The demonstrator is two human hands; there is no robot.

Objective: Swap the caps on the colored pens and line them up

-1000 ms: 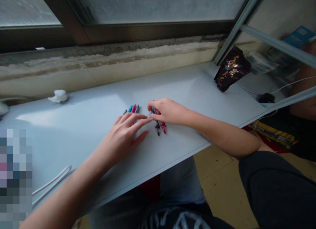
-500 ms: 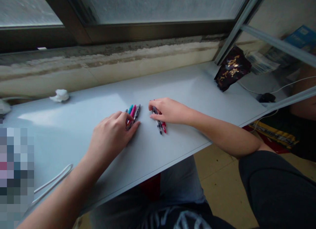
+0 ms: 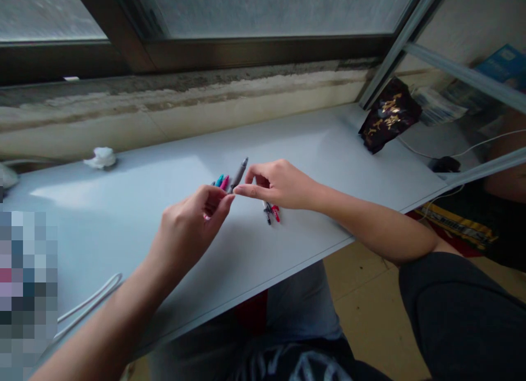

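Observation:
My left hand pinches a grey pen and holds it tilted up above the pale grey desk. Just behind its fingers lie a teal pen and a pink pen on the desk. My right hand reaches leftwards, and its fingertips meet the grey pen at the left hand's thumb. Under the right hand rest a dark pen and a red pen, partly covered by the palm.
A crumpled white tissue lies at the back left. A dark snack bag leans at the back right beside a metal frame. A white cable loops at the front left edge. The desk's front edge runs above my lap.
My left hand drew back from the right-hand pens to the left group, took the grey pen and lifted it. My right hand turned towards it and now touches that pen.

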